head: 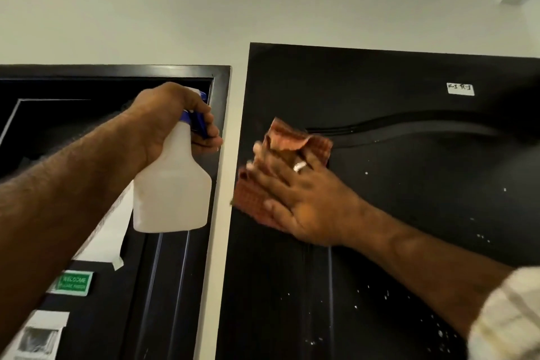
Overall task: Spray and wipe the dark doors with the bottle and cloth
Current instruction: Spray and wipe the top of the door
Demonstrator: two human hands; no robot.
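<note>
Head view, looking up: your left hand grips the neck of the spray bottle, fingers curled round the blue trigger head. Bottle body is translucent white plastic, flat-shouldered, hanging roughly upright with its long axis vertical; nozzle end points toward the top right corner of the left door frame. Your right hand lies flat with fingers spread, pressing the cloth against the right dark door. Cloth is reddish-orange with a check weave, crumpled, one fold standing up above your fingertips and another part showing below them at the door's left edge. It sits in the door's upper left area, just beside that edge. White specks dot the door surface to the right of and below your hand. A wavy raised moulding runs rightward from the cloth, and a small white label sits above it. A narrow strip of pale wall separates the two doors. A green sign is stuck on the left door, below the bottle.
</note>
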